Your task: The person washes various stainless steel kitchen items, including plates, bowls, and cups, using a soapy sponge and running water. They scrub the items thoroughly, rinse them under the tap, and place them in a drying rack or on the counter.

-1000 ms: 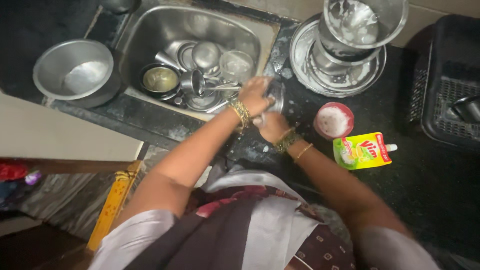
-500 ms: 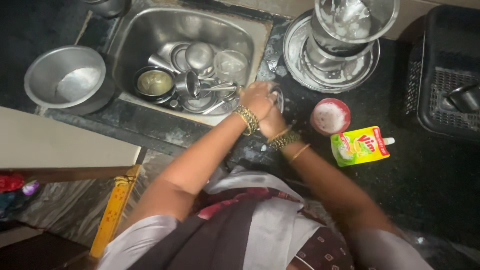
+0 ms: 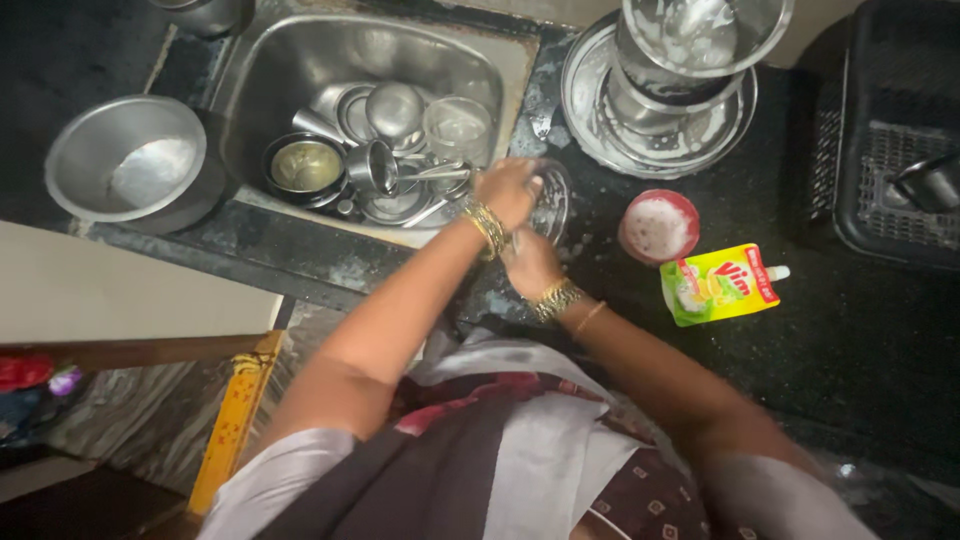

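Left hand (image 3: 507, 190) grips the clear glass (image 3: 548, 200) from above — right hand (image 3: 530, 262) grasps it from below.

Two hands are at work, the left hand (image 3: 510, 190) and the right hand (image 3: 530, 262), on one clear glass (image 3: 552, 200), and a second clear glass (image 3: 458, 128) stands in the one steel sink (image 3: 300, 60). The dark counter carries one wide steel bowl (image 3: 125, 158), one round red soap tub (image 3: 658, 226), one yellow-green detergent pouch (image 3: 720, 284) and one black dish rack (image 3: 890, 130). One steel plate (image 3: 600, 130) bears stacked vessels whose number cannot be told, and the piled steel pieces in the sink are likewise too jumbled to count.
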